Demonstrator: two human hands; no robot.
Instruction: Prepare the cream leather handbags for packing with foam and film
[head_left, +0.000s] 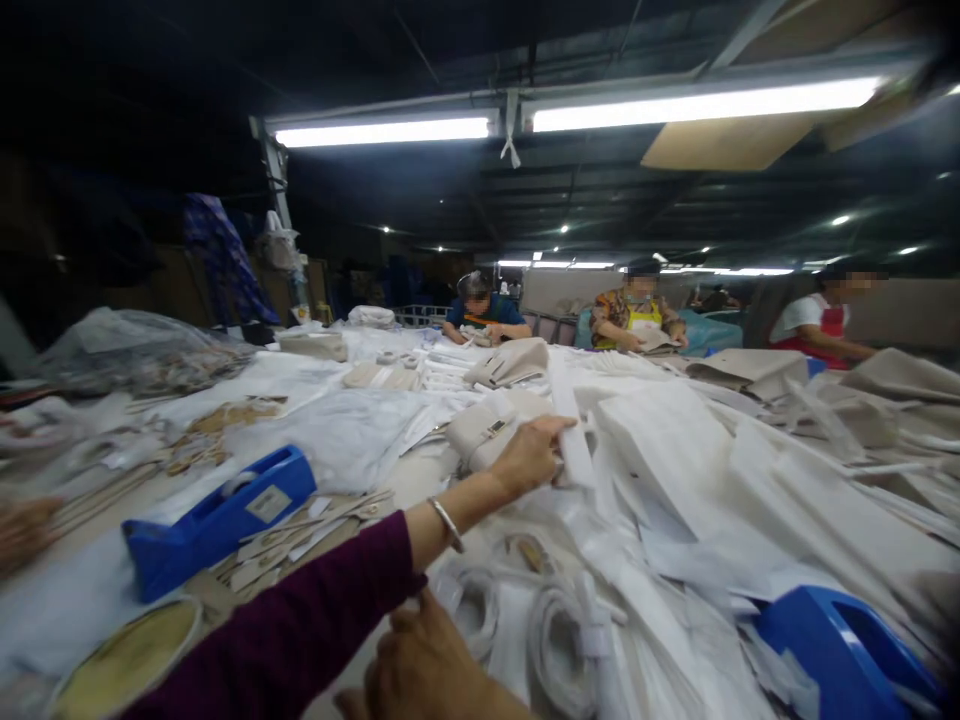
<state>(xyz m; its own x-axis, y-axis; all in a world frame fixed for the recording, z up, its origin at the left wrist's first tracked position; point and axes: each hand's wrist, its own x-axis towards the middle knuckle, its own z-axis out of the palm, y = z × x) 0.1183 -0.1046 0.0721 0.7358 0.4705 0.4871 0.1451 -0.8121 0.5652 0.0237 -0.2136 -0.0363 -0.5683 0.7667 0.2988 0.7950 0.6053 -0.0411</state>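
Note:
My left hand [529,455], in a purple sleeve with a silver bangle, reaches to the middle of the heap. Its fingers close on a long white strip [574,450] standing beside a beige bag [487,430] with a small buckle. Low in the view, close to me, is my right hand [424,660], fingers curled by the purple sleeve; what they hold, if anything, is hidden. Rolled straps in clear wrap [561,645] lie just right of it. Beyond my left hand sits another beige bag piece [510,362].
Blue tape dispensers stand at left [221,515] and lower right [840,650]. A round tub [127,660] is at lower left. White sheets [675,460] cover the right side. A co-worker's hand [26,530] shows at the left edge; several people work across the table.

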